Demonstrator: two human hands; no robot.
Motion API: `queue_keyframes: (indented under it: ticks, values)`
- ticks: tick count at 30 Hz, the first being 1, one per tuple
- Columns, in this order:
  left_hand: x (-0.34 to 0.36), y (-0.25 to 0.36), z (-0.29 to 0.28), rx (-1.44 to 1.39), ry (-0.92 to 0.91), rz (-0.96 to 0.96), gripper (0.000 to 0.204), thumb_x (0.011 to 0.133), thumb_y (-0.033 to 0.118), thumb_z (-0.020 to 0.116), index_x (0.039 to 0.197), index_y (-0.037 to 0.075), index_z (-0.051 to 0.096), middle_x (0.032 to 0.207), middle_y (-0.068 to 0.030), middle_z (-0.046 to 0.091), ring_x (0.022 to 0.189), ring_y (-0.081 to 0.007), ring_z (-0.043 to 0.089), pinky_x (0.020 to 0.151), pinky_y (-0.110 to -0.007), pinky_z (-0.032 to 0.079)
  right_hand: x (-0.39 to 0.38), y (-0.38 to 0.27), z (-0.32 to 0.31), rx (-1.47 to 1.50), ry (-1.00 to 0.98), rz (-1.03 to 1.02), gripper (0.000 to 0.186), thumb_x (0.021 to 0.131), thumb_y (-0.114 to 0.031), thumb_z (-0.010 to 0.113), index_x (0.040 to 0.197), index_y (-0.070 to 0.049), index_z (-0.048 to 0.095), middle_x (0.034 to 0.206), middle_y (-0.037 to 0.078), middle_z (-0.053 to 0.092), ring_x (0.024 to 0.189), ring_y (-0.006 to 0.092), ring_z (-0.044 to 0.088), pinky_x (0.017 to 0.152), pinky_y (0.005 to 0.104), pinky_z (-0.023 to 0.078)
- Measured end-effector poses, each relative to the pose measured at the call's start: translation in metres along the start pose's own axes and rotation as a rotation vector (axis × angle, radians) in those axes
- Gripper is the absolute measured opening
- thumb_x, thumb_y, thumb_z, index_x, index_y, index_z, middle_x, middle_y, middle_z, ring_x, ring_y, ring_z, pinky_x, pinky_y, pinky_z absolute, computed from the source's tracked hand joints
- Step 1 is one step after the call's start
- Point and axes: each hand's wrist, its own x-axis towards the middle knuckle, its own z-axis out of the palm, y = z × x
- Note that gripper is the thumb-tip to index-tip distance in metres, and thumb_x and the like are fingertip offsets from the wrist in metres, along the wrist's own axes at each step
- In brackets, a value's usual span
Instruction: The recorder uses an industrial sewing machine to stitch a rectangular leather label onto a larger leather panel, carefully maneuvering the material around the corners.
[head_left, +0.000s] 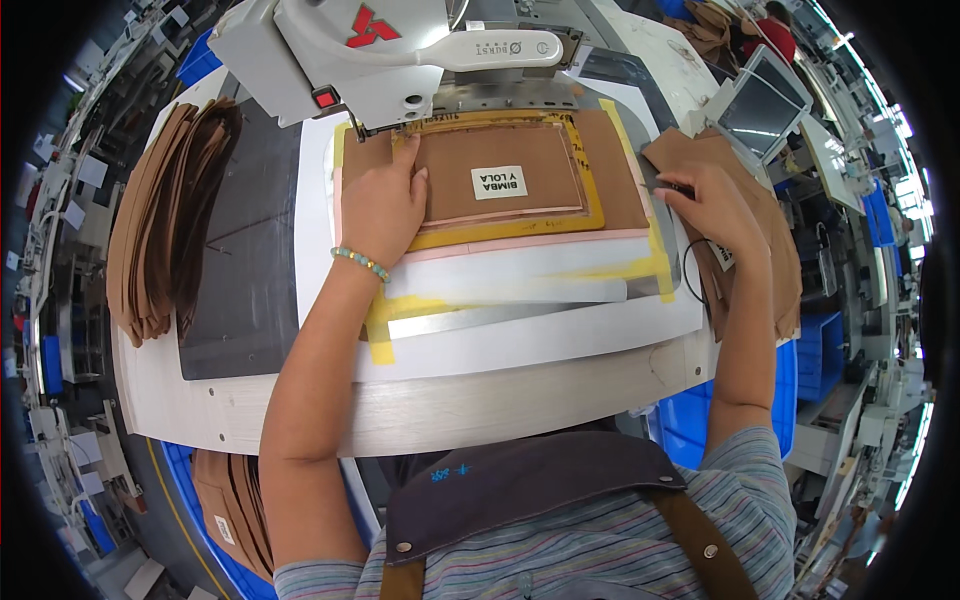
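Note:
A brown panel (627, 200) lies under a yellow-edged template (595, 215) with a white printed label (499, 181) in its middle, all on a taped white board (520, 340). My left hand (395, 205) rests on the template's left side, index finger stretched toward its top edge just below the sewing machine head (370, 60), thumb apart. My right hand (705, 205) is at the board's right edge, beside a stack of brown pieces (765, 280), fingers curled around something I cannot make out.
A tall stack of brown pieces (140, 220) stands at the left. A small screen (760, 105) is at the back right. Blue bins (817, 355) sit beside and below the table, one holding brown pieces (225, 505). A person in red (770, 35) is in the background.

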Motion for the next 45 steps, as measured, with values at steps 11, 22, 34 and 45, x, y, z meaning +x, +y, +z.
queue_keyframes:
  ticks: [11,22,34,45]
  values:
    - [0.013,-0.010,-0.011,0.400,-0.094,0.291,0.042,0.102,0.032,0.054,0.140,0.014,0.059,0.067,-0.0130,0.067,0.060,-0.0310,0.067,0.056,-0.042,0.054,-0.045,0.012,0.015,0.198,0.096,0.036,0.030,0.092,-0.012,0.067,0.116,0.005,0.070,0.099,0.011,0.065,0.082,0.0240,0.061,0.073,0.0334,0.047]
    - [-0.002,-0.011,-0.020,0.318,-0.016,0.260,0.021,0.099,0.028,0.061,0.094,0.007,0.061,0.079,-0.0125,0.068,0.072,-0.0293,0.069,0.057,-0.040,0.055,-0.036,0.003,0.024,0.022,0.385,-0.265,0.027,0.094,-0.017,0.068,0.115,-0.001,0.071,0.119,0.011,0.066,0.109,0.0313,0.062,0.091,0.0377,0.051]
    - [-0.021,-0.009,-0.026,-0.299,0.195,-0.079,0.014,0.095,0.019,0.069,0.094,0.005,0.068,0.062,-0.0088,0.062,0.048,-0.0214,0.054,0.050,-0.035,0.041,0.155,-0.145,0.131,1.017,-0.257,0.011,0.021,0.095,-0.017,0.066,0.103,-0.001,0.076,0.092,0.006,0.077,0.074,0.0114,0.072,0.060,0.0251,0.058]
    - [-0.025,-0.018,-0.027,-0.904,0.195,-0.284,0.020,0.102,0.016,0.061,0.092,0.001,0.069,0.061,0.0014,0.056,0.052,-0.0058,0.050,0.050,-0.024,0.041,0.179,-0.168,0.137,0.923,-0.297,0.196,0.015,0.089,-0.015,0.074,0.094,-0.001,0.074,0.084,0.008,0.076,0.067,0.0109,0.071,0.054,0.0231,0.055]
